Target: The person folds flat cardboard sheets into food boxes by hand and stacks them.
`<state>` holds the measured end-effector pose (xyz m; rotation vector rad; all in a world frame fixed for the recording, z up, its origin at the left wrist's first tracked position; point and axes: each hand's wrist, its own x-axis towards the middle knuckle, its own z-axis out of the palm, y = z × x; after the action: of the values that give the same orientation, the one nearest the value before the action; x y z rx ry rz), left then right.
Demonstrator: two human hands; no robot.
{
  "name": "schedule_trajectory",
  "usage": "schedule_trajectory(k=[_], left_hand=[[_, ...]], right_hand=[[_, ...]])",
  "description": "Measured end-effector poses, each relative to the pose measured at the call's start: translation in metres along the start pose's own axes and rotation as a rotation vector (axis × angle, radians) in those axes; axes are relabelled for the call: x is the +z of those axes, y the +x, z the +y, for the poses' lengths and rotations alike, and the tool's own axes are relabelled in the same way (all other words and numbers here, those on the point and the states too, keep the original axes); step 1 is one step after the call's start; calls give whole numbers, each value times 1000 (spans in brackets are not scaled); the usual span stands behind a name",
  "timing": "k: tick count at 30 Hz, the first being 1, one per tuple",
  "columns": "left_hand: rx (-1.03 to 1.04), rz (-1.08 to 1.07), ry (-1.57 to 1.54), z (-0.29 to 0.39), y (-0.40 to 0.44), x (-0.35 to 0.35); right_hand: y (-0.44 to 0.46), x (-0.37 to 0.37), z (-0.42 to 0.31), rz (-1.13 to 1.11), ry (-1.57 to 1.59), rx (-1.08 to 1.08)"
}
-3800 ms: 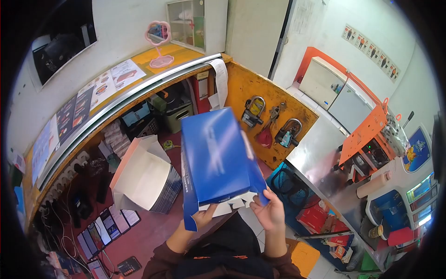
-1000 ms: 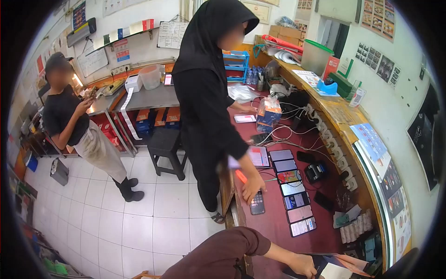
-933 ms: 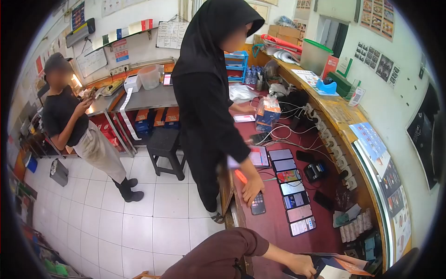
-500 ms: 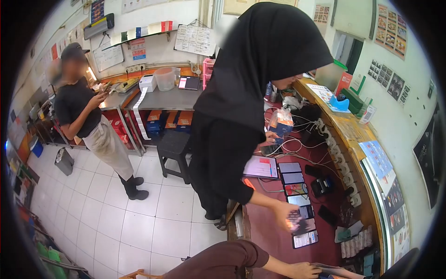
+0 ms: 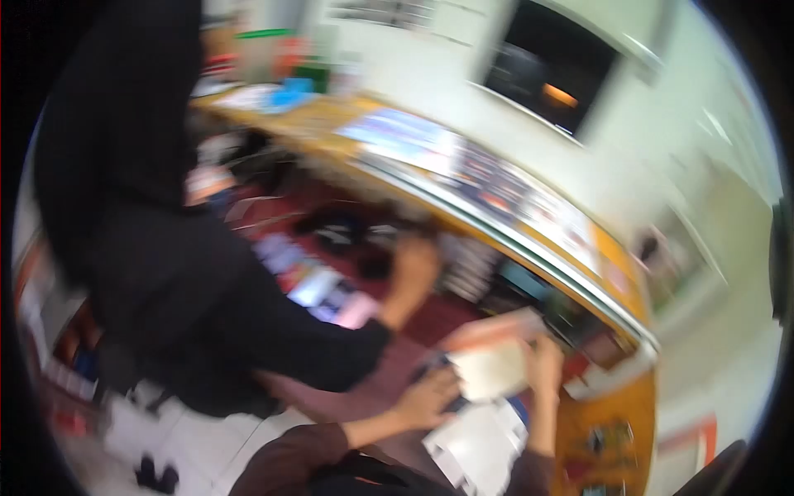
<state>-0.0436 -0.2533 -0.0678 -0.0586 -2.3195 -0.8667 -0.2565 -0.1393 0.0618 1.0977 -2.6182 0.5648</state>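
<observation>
An opened cardboard box (image 5: 490, 372), pale inside with an orange edge, is between my two hands. My left hand (image 5: 428, 399) is closed at its left side, by a dark part. My right hand (image 5: 543, 361) grips its right edge. A white flap or panel (image 5: 475, 446) with cut corners extends towards me below the hands; blur hides how it joins the box. To the left, a co-worker's hand (image 5: 413, 269) reaches over the dark red table (image 5: 364, 397), near a row of phones (image 5: 313, 285).
The co-worker in black (image 5: 165, 273) stands close on my left. A wooden ledge (image 5: 331, 136) with leaflets (image 5: 405, 136) runs along the wall. Paper-like rolls or bundles (image 5: 467, 269) sit beneath it. A wooden surface (image 5: 608, 405) with small items lies on the right.
My view has swung right and is blurred. Both my hands are now in sight with the opened box. The co-worker's hand has moved from the phones towards the ledge side.
</observation>
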Motion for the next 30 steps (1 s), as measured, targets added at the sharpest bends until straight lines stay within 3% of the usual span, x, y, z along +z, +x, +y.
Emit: schedule_trajectory(k=[1, 2, 3, 5, 9, 11, 12, 13, 15, 17, 19, 21, 25, 27, 28, 30], left_hand=[[2, 112, 105, -2, 2, 15], [1, 135, 100, -6, 7, 24], [-20, 165, 118, -11, 11, 28], [-23, 159, 132, -16, 19, 26], [58, 143, 53, -45, 17, 37], [52, 142, 43, -46, 19, 37], [21, 151, 37, -41, 22, 34], [38, 147, 36, -30, 23, 33], [22, 433, 424, -1, 14, 45], [141, 2, 187, 10, -22, 77], [397, -460, -103, 25, -40, 125], [579, -751, 17, 37, -54, 156], [613, -901, 22, 8, -59, 210], [350, -1099, -151, 3, -40, 206], [368, -1021, -220, -4, -36, 213], [323, -1067, -225, -6, -26, 213]], right_hand=[[3, 22, 36, -37, -40, 87], [6, 36, 63, -217, 19, 124], [8, 45, 74, -353, 245, 162], [5, 13, 47, -512, 330, 203], [-3, 26, 55, -480, 326, 276], [-6, 53, 74, -145, 102, 21], [-14, 26, 50, -152, 171, 184], [-21, 17, 44, -135, 171, 192], [-45, 12, 42, 255, 381, 173], [-80, 18, 51, 430, 521, 219], [-132, 25, 56, 385, 737, 406], [-185, 35, 51, 285, 930, 590], [-280, 60, 40, -137, 1091, 695], [-308, 65, 30, -404, 1199, 719], [-317, 71, 25, -405, 1203, 724], [-325, 87, 17, -486, 1071, 838]])
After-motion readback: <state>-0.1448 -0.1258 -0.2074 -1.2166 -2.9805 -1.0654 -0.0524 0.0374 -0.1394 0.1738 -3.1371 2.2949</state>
